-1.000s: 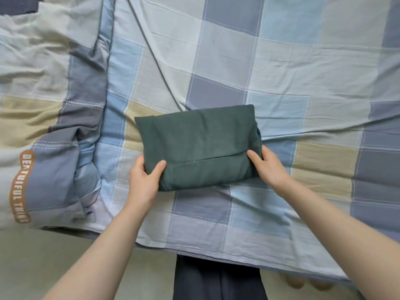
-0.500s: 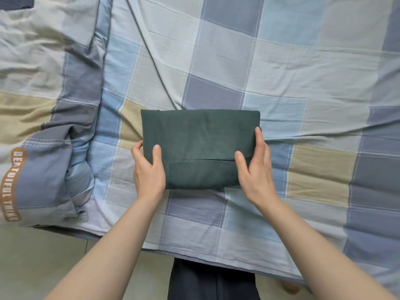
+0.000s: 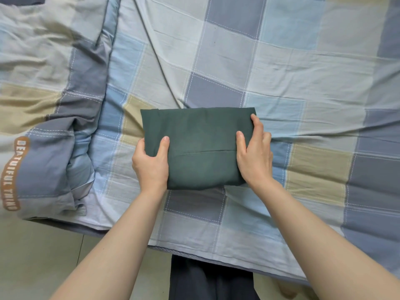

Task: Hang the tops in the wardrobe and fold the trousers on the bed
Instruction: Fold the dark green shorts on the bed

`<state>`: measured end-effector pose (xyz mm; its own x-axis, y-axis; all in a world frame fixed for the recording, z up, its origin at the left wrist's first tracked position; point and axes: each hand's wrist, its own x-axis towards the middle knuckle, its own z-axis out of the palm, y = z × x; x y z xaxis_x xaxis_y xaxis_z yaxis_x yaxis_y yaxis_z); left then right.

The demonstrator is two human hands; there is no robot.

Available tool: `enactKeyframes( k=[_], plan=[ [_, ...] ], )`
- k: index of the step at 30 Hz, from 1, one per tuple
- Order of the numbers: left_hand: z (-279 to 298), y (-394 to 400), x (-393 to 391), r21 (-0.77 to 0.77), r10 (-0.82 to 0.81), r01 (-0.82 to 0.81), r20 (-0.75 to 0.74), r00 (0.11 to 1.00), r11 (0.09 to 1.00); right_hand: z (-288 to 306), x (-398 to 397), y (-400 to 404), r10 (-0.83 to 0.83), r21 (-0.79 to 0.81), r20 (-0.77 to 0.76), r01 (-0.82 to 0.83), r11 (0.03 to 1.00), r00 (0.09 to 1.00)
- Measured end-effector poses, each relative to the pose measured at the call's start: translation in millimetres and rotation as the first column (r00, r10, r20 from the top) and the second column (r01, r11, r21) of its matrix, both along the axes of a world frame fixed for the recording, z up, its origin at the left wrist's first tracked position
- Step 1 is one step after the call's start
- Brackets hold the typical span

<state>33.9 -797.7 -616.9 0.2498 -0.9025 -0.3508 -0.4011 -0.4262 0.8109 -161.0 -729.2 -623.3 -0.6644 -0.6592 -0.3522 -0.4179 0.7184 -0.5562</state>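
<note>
Two hands: both on one folded garment, bare forearms reaching in from the bottom of the head view.
Surface: bed (image 3: 281,68) covered by a checked sheet in pale blue, grey-blue, off-white and tan squares, creased, with one long fold line running diagonally from the top toward the garment.
Bed edge: near edge of the sheet hangs over the side at the bottom.
Room: pale floor (image 3: 39,256) at lower left, a tile joint visible in it.
Quilt: bunched quilt (image 3: 43,83) on the left side of the bed, same check pattern, with an orange band of white lettering at its left edge.
Trousers: dark green trousers (image 3: 199,146) folded into a compact rectangle, lying flat on the sheet near the bed's near edge, just right of the quilt; a horizontal seam or fold line crosses the lower half.
Left hand: left hand (image 3: 151,163) grips the left edge of the trousers, thumb on top, fingers wrapped around the side.
Right hand: right hand (image 3: 255,152) holds the right edge, thumb on top of the fabric, fingers curled along the side.
Person: dark clothing on the legs shows below the bed edge at bottom centre.
Containers: cannot tell, only bed and floor show.
</note>
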Motion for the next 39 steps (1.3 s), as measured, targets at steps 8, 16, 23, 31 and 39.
enactKeyframes(
  k=[8, 16, 23, 31, 39],
  plan=[
    [113.6, 30.4, -2.9, -0.052, -0.01, 0.003, -0.136, 0.991, 0.999, 116.9, -16.8, 33.1, 0.034, -0.156, 0.011, -0.032, 0.987, 0.999],
    [316.7, 82.9, -14.4, -0.09, -0.056, 0.035, -0.243, 0.968, 0.995, 331.5, -27.5, 98.7, -0.008, -0.268, 0.011, 0.011, 0.963, 1.0],
    [441.9, 121.6, -20.2, -0.148, -0.135, 0.089, -0.34, 0.931, 0.985, 466.2, -27.4, 155.0, -0.129, -0.383, -0.051, 0.1, 0.918, 0.99],
    [508.5, 123.1, -20.0, -0.185, -0.38, 0.333, -0.376, 0.845, 0.925, 544.2, -3.7, 204.0, -0.338, -0.428, -0.131, 0.254, 0.867, 0.932],
    [539.4, 89.1, -37.2, -0.218, -0.673, 0.65, -0.411, 0.615, 0.728, 571.6, 52.4, 231.9, -0.67, -0.521, -0.148, 0.519, 0.678, 0.728]
  ],
)
